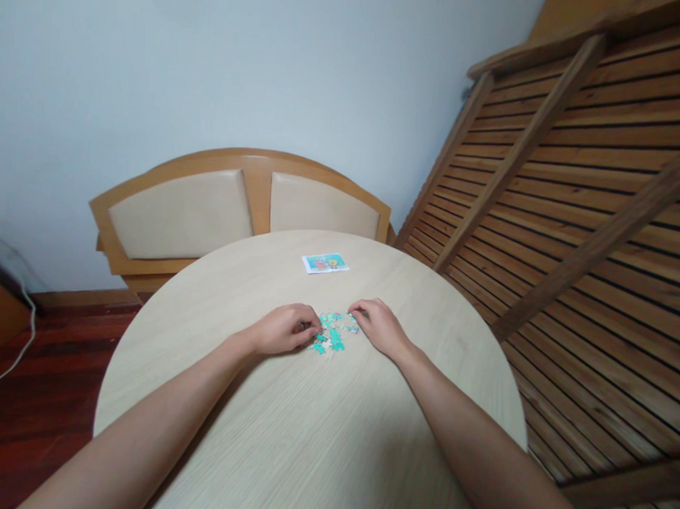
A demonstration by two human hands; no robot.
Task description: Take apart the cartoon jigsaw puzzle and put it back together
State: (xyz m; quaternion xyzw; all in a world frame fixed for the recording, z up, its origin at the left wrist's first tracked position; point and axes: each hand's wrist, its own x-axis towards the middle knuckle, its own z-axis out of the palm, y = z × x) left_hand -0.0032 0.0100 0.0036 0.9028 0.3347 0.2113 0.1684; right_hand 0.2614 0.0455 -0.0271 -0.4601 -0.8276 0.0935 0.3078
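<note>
Small jigsaw puzzle pieces, mostly turquoise with some pale ones, lie in a loose heap on the round table. At the heap's left side is my left hand, its fingers curled towards the thumb; what lies between them is too small to make out. My right hand reaches in from the right, thumb and forefinger pinched at the heap's upper right edge on what looks like a puzzle piece. Beyond both hands lies a picture card with cartoon figures on a turquoise ground.
Behind the table stands a wooden headboard with cream padded panels, in front of a pale wall. A slatted wooden frame leans close along the right. On the left, a white cable hangs down to the dark red floor.
</note>
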